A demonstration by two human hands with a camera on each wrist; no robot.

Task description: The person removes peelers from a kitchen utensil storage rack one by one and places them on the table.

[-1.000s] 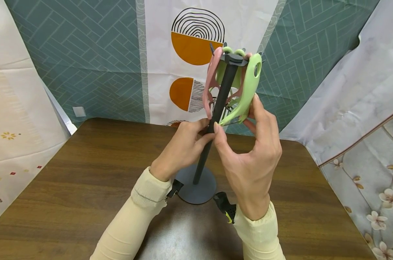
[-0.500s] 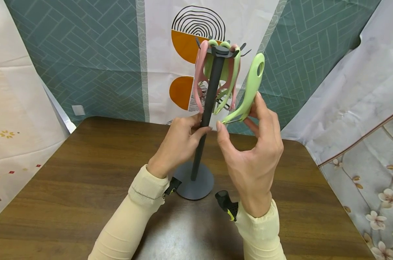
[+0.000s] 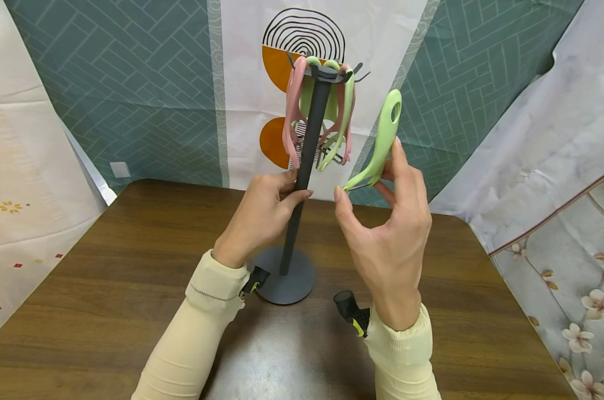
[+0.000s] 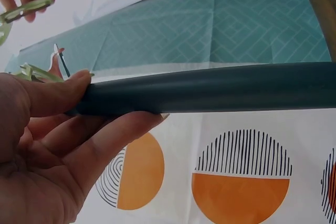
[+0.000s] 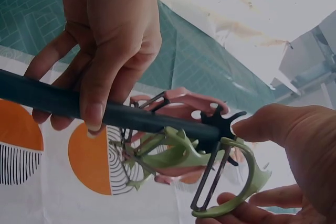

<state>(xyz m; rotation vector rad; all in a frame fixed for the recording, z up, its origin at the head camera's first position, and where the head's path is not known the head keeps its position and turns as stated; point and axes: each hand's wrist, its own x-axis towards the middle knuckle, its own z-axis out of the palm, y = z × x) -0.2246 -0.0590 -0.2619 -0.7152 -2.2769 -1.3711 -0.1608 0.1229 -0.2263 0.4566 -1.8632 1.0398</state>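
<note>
My left hand (image 3: 254, 214) grips the dark grey pole (image 3: 312, 144) of an upright rack partway up, thumb in front and fingers behind. The rack has a hooked top (image 3: 324, 73) and a round base (image 3: 285, 278). Pink vegetable peelers (image 3: 295, 89) and green ones hang from its hooks by their handle holes, blade ends down. To the right of the rack, my right hand (image 3: 389, 239) pinches a green Y-shaped vegetable peeler (image 3: 384, 128) by its blade end, handle upward. The right wrist view shows its metal blade (image 5: 210, 182) between thumb and fingers.
A brown wooden table (image 3: 131, 266) spreads beneath both arms. Behind it hangs a patterned cloth (image 3: 156, 100) in teal and white, with a floral curtain (image 3: 572, 289) on the right and a pale one (image 3: 21, 166) on the left. Black wrist cameras (image 3: 352, 311) stick out from the sleeves.
The green peeler in my right hand has separated from the hooked top and now sits well right of it. My left hand has moved left with the rack.
</note>
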